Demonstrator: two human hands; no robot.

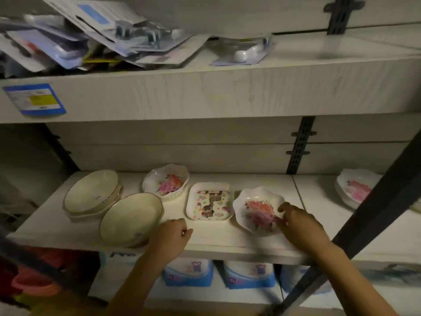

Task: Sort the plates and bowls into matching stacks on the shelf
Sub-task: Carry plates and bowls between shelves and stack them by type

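Right hand (pixel 298 226) grips floral bowl (pixel 255 210) near shelf (pixel 216 244) edge.

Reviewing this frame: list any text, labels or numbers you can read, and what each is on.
No text reads clearly.
Shelf tag: blue and yellow, print too blurred.
Carded packs on the top shelf: print too blurred.
Blue-and-white packs below: a small mark, perhaps "XL", uncertain; rest blurred.
Square plate: a picture, no legible words.
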